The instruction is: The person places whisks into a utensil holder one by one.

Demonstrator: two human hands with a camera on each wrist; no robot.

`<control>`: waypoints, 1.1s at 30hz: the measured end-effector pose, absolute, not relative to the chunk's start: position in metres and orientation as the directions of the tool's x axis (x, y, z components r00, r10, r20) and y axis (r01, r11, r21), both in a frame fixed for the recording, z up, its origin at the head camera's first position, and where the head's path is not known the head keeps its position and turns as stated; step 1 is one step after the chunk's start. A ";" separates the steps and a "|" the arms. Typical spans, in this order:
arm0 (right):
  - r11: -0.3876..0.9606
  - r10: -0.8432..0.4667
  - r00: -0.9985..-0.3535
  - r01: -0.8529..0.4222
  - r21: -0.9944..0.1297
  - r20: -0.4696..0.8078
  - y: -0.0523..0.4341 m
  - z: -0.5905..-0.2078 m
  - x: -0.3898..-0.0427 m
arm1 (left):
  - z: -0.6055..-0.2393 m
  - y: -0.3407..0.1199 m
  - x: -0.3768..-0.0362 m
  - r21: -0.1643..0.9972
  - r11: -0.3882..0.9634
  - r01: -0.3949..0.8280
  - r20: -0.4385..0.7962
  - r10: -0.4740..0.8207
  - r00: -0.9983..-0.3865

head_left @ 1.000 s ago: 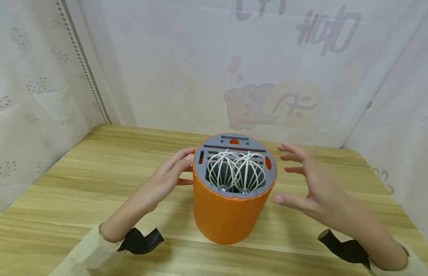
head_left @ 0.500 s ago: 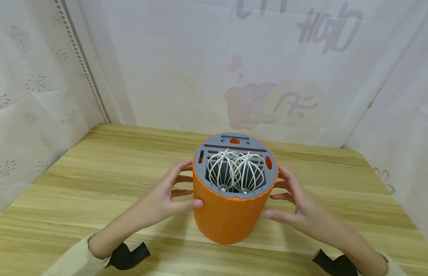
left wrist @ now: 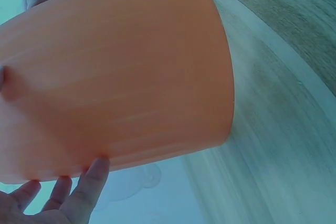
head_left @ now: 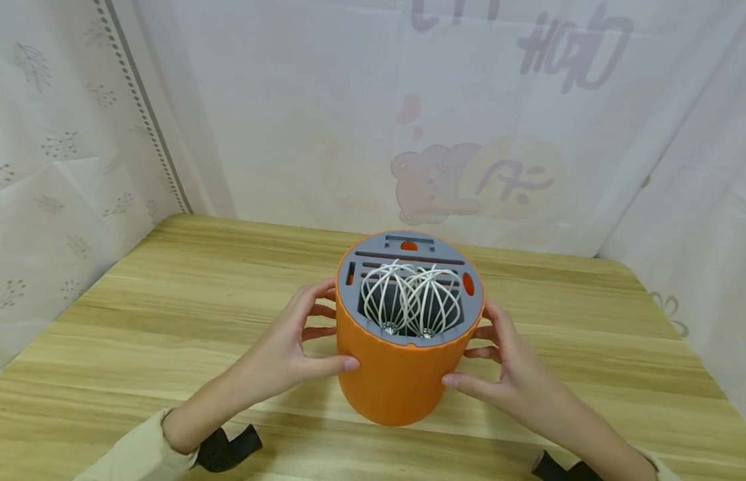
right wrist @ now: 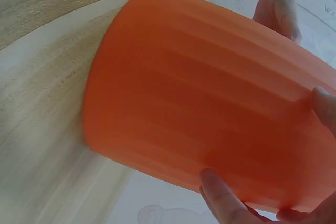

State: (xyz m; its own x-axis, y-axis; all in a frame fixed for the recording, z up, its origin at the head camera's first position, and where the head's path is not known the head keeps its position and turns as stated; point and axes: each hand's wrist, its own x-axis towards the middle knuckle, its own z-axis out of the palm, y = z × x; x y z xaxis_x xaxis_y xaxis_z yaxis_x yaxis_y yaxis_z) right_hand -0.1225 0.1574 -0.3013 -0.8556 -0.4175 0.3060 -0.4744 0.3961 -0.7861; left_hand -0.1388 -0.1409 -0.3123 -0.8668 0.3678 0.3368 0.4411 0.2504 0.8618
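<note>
An orange ribbed cylindrical container (head_left: 397, 377) stands upright on the wooden table (head_left: 168, 314). Its grey slotted top insert (head_left: 409, 250) holds two white wire whisks (head_left: 409, 300), heads up. My left hand (head_left: 289, 347) grips the container's left side, thumb on the front wall and fingers curled round the back. On the opposite side my right hand (head_left: 505, 364) grips the same way. The left wrist view shows the orange wall (left wrist: 115, 72) with my left fingertips (left wrist: 79, 198) against it. In the right wrist view my right fingers (right wrist: 220, 198) press the wall (right wrist: 199, 108).
White printed cloth (head_left: 289, 100) hangs close round the table at the back, left and right. The container stands near the table's middle. A black wrist mount (head_left: 228, 447) shows by my left sleeve.
My right hand came in from beside the container and took hold of its right side. My left hand slid lower and wrapped round the left side. The container has not moved.
</note>
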 end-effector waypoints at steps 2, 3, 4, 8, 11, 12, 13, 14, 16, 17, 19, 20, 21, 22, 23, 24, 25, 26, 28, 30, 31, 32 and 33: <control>0.412 -0.408 -0.860 -0.474 -0.778 0.307 0.156 -0.302 -0.122 | -0.313 -0.141 -0.139 0.861 0.256 0.438 0.334 0.364 -0.869; 0.419 -0.405 -0.862 -0.470 -0.777 0.304 0.155 -0.302 -0.122 | -0.313 -0.141 -0.140 0.861 0.258 0.439 0.334 0.364 -0.869; 0.426 -0.401 -0.868 -0.461 -0.778 0.294 0.155 -0.301 -0.122 | -0.313 -0.140 -0.140 0.862 0.262 0.434 0.330 0.361 -0.873; 0.437 -0.400 -0.869 -0.459 -0.774 0.290 0.156 -0.300 -0.124 | -0.313 -0.138 -0.141 0.863 0.263 0.430 0.328 0.355 -0.875; 0.442 -0.405 -0.864 -0.473 -0.762 0.300 0.156 -0.299 -0.127 | -0.312 -0.136 -0.143 0.863 0.251 0.439 0.338 0.359 -0.870; 0.446 -0.404 -0.867 -0.466 -0.764 0.293 0.157 -0.299 -0.128 | -0.311 -0.135 -0.144 0.861 0.251 0.442 0.340 0.361 -0.868; 0.450 -0.403 -0.869 -0.460 -0.765 0.286 0.158 -0.298 -0.129 | -0.311 -0.134 -0.144 0.860 0.252 0.443 0.341 0.363 -0.867; 0.453 -0.404 -0.871 -0.455 -0.766 0.279 0.158 -0.298 -0.131 | -0.311 -0.133 -0.145 0.862 0.252 0.439 0.337 0.362 -0.869; 0.457 -0.407 -0.875 -0.444 -0.771 0.263 0.160 -0.296 -0.133 | -0.310 -0.132 -0.147 0.864 0.259 0.431 0.328 0.359 -0.874; 0.460 -0.408 -0.875 -0.442 -0.770 0.259 0.160 -0.296 -0.134 | -0.310 -0.131 -0.148 0.865 0.263 0.428 0.325 0.356 -0.876; 0.461 -0.411 -0.875 -0.443 -0.769 0.257 0.161 -0.294 -0.137 | -0.310 -0.129 -0.151 0.864 0.270 0.424 0.322 0.351 -0.880; 0.462 -0.413 -0.872 -0.449 -0.765 0.262 0.162 -0.293 -0.138 | -0.310 -0.129 -0.152 0.864 0.274 0.422 0.320 0.348 -0.881; 0.462 -0.414 -0.873 -0.447 -0.766 0.259 0.162 -0.292 -0.139 | -0.310 -0.128 -0.153 0.864 0.278 0.420 0.318 0.346 -0.883; 0.463 -0.415 -0.873 -0.444 -0.767 0.255 0.162 -0.291 -0.140 | -0.309 -0.127 -0.154 0.863 0.281 0.419 0.317 0.345 -0.884; 0.466 -0.415 -0.876 -0.438 -0.769 0.247 0.163 -0.291 -0.142 | -0.309 -0.126 -0.155 0.864 0.282 0.417 0.314 0.343 -0.885; 0.465 -0.417 -0.878 -0.428 -0.775 0.234 0.164 -0.290 -0.143 | -0.309 -0.126 -0.157 0.865 0.284 0.413 0.311 0.342 -0.886; 0.465 -0.418 -0.882 -0.414 -0.782 0.218 0.164 -0.289 -0.144 | -0.309 -0.125 -0.158 0.867 0.284 0.409 0.307 0.342 -0.888; 0.466 -0.417 -0.887 -0.397 -0.791 0.200 0.165 -0.288 -0.145 | -0.309 -0.125 -0.159 0.869 0.286 0.404 0.301 0.341 -0.890; 0.464 -0.420 -0.891 -0.376 -0.802 0.175 0.166 -0.287 -0.147 | -0.309 -0.124 -0.162 0.873 0.292 0.391 0.289 0.336 -0.897; 0.473 -0.419 -0.895 -0.360 -0.804 0.154 0.167 -0.286 -0.150 | -0.310 -0.122 -0.164 0.877 0.299 0.377 0.275 0.332 -0.902; 0.477 -0.420 -0.896 -0.356 -0.804 0.148 0.168 -0.286 -0.151 | -0.310 -0.122 -0.166 0.879 0.301 0.371 0.270 0.328 -0.905; 0.482 -0.420 -0.896 -0.353 -0.802 0.142 0.168 -0.285 -0.153 | -0.310 -0.121 -0.167 0.880 0.304 0.365 0.265 0.325 -0.908; 0.487 -0.420 -0.898 -0.346 -0.802 0.133 0.169 -0.285 -0.154 | -0.311 -0.121 -0.168 0.882 0.304 0.360 0.261 0.322 -0.910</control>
